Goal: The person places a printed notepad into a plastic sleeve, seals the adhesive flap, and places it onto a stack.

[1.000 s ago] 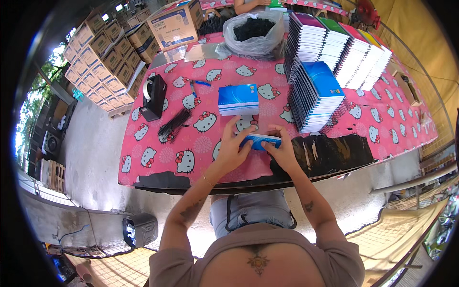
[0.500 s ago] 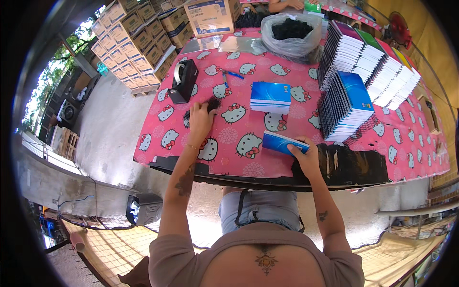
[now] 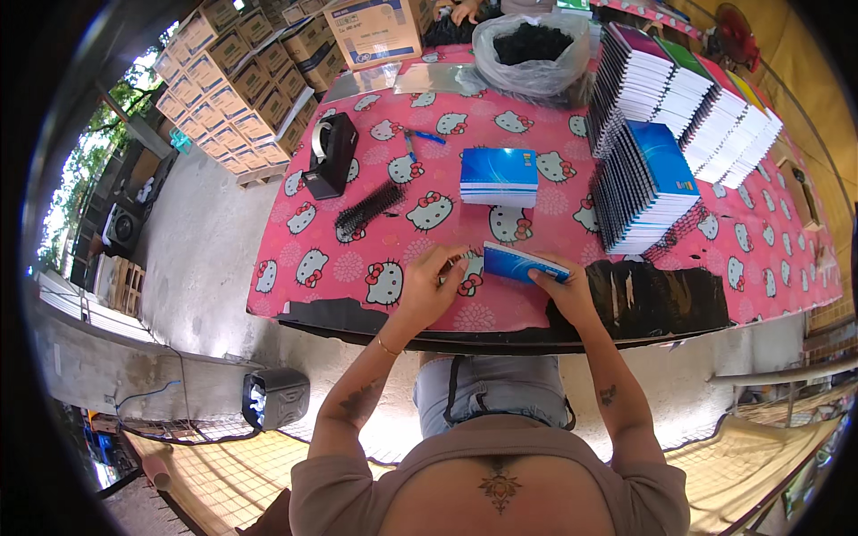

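Note:
My right hand (image 3: 563, 281) grips a small blue-covered notebook (image 3: 518, 263) above the near edge of the table, thumb on its cover. Close to the notebook's left end, my left hand (image 3: 432, 284) has its fingers pinched round a thin dark spiral binding coil (image 3: 460, 256), only partly visible. A bundle of black spiral coils (image 3: 369, 208) lies on the pink cloth farther left. Beyond the held notebook sits a short stack of blue-covered notebooks (image 3: 499, 176). At the right stands a taller stack of coil-bound blue notebooks (image 3: 648, 188).
A black tape dispenser (image 3: 331, 156) and blue pens (image 3: 427, 137) lie on the pink table (image 3: 429, 241). Farther back are a plastic bag of black coils (image 3: 534, 54) and a carton (image 3: 374, 34). Coloured notebooks (image 3: 693, 94) stand behind right. Another person's hand (image 3: 460, 11) shows at the far edge.
My left hand has left the bundle of black coils and come right and nearer, beside the notebook, with a coil pinched in it. My right hand still holds the notebook.

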A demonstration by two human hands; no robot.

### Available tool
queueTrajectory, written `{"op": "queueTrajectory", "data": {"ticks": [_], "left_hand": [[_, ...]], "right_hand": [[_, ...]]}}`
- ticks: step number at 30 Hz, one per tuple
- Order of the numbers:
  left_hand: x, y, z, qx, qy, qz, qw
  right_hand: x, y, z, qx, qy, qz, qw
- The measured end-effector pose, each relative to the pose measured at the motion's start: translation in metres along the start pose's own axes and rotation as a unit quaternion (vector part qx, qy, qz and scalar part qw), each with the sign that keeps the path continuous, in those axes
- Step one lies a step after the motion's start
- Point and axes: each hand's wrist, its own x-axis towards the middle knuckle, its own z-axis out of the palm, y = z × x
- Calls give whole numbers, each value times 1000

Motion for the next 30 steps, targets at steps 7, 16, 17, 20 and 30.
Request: {"op": "queueTrajectory", "data": {"ticks": [7, 16, 17, 20, 30], "left_hand": [[6, 2, 10, 4, 18, -13, 1000], [21, -8, -3, -122, -92, -116, 981], [22, -5, -4, -127, -99, -119, 980], [18, 2, -2, -149, -128, -147, 969], [15, 0, 0, -42, -80, -73, 993]], "right_hand": [[1, 0, 0, -15, -1, -8, 1000], [1, 2, 0, -13, 6, -11, 1000], [1, 2, 0, -12, 11, -14, 1000], [1, -1, 1, -24, 5, -22, 999], [1, 1, 0, -28, -4, -21, 999]]}}
